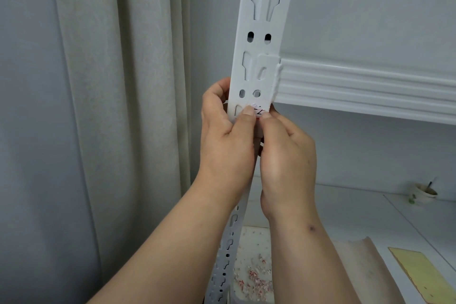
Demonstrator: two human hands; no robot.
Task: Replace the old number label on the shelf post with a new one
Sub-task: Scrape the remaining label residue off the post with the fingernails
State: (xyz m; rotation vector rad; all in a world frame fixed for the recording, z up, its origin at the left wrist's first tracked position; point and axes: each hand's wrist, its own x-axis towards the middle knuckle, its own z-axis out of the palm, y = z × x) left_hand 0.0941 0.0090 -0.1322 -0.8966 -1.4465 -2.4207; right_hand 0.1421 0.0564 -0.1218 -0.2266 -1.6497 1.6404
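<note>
A white slotted metal shelf post [264, 20] rises through the middle of the view. Low on its face, just under the shelf beam's bracket, sits a small white label [258, 110] with red and black marks, its top edge ragged. My left hand [225, 138] wraps the post's left edge, its thumb pressed beside the label. My right hand [286, 153] is in front of the post, with thumb and fingertip pinched at the label's lower right edge. Most of the label is hidden by my fingers.
A white ribbed shelf beam [365, 86] runs right from the post. Torn red-and-white paper scraps [254, 276] lie on the surface below. A yellow sheet [419, 276] and a small cup [423, 194] sit at right. A grey curtain [111, 106] hangs at left.
</note>
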